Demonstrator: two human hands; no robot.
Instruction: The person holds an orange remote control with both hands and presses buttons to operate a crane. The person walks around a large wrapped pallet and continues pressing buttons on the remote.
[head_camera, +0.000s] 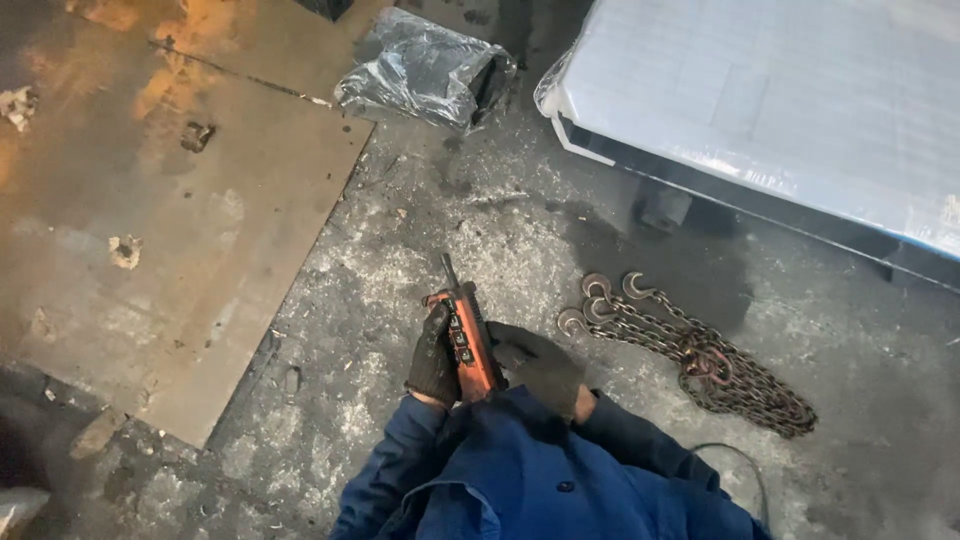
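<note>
Gritty concrete floor lies under us. Nearest, we clasp an orange remote controller between both gloves: left hand wrapped round its side, right hand closed on the other edge. It looks light, rigid, best gripped by its long sides. At three o'clock lies a heavy hooked chain; at ten o'clock a rusty steel plate; at twelve, seemingly, a plastic-wrapped bundle; at one o'clock a wrapped pallet.

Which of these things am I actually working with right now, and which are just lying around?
In hand:
orange remote control
left hand, right hand, both gloved, holding it

Lying about:
chain with hooks
rusty steel plate
black plastic-wrapped bundle
wrapped white pallet load
</note>
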